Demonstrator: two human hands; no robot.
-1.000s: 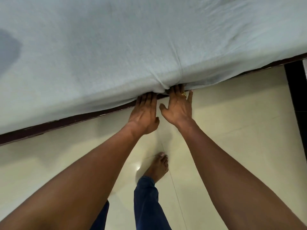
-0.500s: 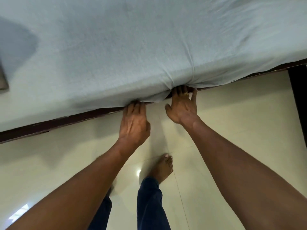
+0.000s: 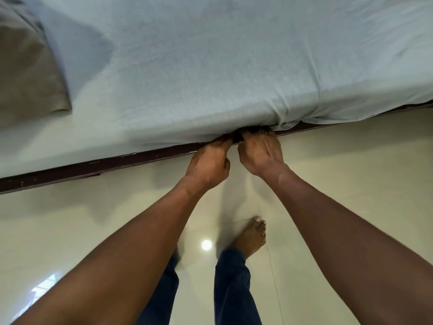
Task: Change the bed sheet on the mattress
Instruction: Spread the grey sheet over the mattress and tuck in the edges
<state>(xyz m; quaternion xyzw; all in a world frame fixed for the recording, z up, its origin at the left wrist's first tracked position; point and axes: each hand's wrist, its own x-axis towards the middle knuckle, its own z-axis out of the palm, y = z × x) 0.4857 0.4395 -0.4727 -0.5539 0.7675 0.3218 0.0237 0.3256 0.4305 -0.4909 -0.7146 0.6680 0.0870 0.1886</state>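
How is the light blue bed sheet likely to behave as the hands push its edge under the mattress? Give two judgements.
The bed sheet is probably floppy: it bunches into folds where the left hand and right hand press. It likely grips rather than slides, since its weave looks matte.

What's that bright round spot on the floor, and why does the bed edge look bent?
Head view: the spot is a light's glare on the glossy floor; the wide-angle lens bends the bed frame; the hidden fingertips sit in shadow under the sheet.
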